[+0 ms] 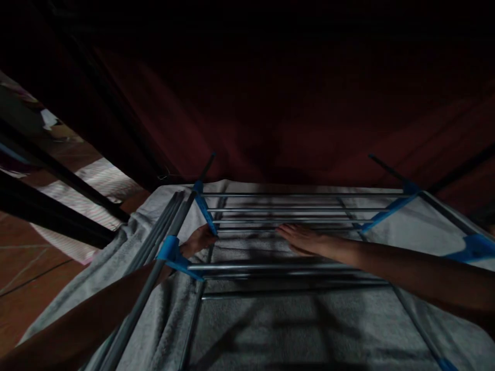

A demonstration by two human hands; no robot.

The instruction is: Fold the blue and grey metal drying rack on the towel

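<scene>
Curtain (270, 103), dark red, fills the whole top half, hanging behind everything. Very dim scene, detail is limited.

Towel (294, 319), pale grey terry, is next in size: spread flat under the rack, draping off the left side down toward the tiled floor (27, 268).

Rack (278, 266): grey metal rails running left to right, blue plastic joints at the corners, side wing folded up along the left edge. It sits right over the towel.

My arms come in from the bottom corners. Left forearm runs up from lower left, passing under the folded wing rails. Right forearm comes in from the right edge, nearly level, crossing above the near rails.

My right hand (303, 239) lies flat, palm down, fingers straight and together, pointing left. Not gripping anything. It rests on the towel in the gap between the far rails and the near thick rail; towel is touching under the palm as far as I can tell.

My left hand (199, 240) is by the left blue strut (206, 215), just beside the blue joint (170, 250). Fingers look curled, tips near the strut's lower end. Can't tell if they actually clamp it or the towel, too dark and partly hidden by the rail.

Hands are well apart, both at roughly the same depth, towel between them.
</scene>
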